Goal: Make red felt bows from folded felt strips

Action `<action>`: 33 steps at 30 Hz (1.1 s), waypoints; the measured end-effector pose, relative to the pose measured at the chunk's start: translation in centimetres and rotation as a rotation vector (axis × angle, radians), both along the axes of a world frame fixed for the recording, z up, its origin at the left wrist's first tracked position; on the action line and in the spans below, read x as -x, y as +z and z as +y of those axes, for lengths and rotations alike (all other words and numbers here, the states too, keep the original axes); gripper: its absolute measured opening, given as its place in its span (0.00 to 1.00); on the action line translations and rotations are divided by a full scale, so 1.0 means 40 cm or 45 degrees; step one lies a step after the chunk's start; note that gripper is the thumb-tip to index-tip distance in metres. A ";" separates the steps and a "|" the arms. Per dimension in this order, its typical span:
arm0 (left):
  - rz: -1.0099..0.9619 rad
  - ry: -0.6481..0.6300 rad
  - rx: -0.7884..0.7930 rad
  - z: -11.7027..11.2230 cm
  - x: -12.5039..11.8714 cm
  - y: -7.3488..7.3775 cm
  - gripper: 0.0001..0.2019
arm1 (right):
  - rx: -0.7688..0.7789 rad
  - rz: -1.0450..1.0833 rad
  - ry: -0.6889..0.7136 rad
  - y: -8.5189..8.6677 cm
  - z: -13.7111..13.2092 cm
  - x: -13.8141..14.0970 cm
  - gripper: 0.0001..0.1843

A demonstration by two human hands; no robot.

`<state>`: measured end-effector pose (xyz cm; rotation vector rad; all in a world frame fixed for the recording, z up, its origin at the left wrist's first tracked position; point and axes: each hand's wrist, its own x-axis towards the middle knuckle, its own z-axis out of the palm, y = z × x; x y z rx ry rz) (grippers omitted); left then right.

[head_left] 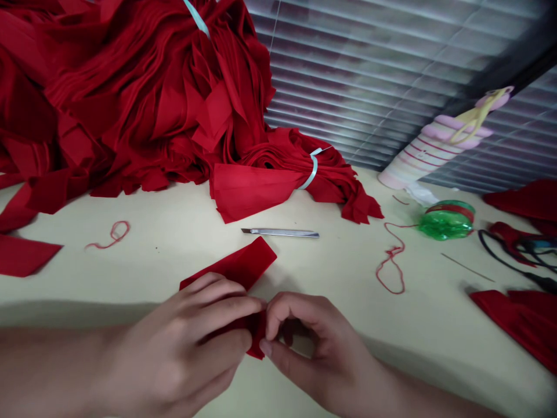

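Observation:
A folded strip of red fabric point(243, 264) lies on the table under my hands, its far end pointing up and to the right. My left hand point(191, 342) rests over the strip with its fingers curled around it, covering much of the middle. At the near edge of the fabric, my right hand point(313, 348) is closed, thumb and forefinger pinching at the cloth; whether something thin is also between those fingertips cannot be made out. Just beyond the strip lies a slim metal cutting tool point(282, 233) with a dark, slanted tip.
A large heap of red fabric pieces point(143, 98) fills the back left. A tied red bundle point(270, 186) sits beside it. Red thread point(391, 252) leads to a green spool point(448, 220). A striped plush-like cylinder point(429, 151) leans against the window blinds point(331, 69); black cables point(505, 255) lie right.

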<state>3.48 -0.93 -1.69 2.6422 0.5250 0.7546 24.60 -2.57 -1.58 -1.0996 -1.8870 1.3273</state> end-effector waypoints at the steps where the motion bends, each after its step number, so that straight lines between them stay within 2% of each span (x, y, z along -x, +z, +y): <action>1: 0.000 -0.003 0.005 0.000 0.000 0.000 0.10 | -0.001 0.000 0.000 0.000 0.000 0.000 0.08; 13: 0.007 -0.014 0.040 -0.003 0.004 -0.004 0.09 | 0.002 0.001 0.009 0.001 -0.001 -0.001 0.09; 28: -0.028 0.023 -0.080 0.000 -0.005 0.003 0.09 | 0.007 -0.036 0.047 -0.004 -0.002 -0.002 0.09; 33: -0.004 0.016 -0.059 0.000 -0.003 -0.001 0.08 | 0.033 -0.033 0.060 -0.006 -0.003 -0.003 0.07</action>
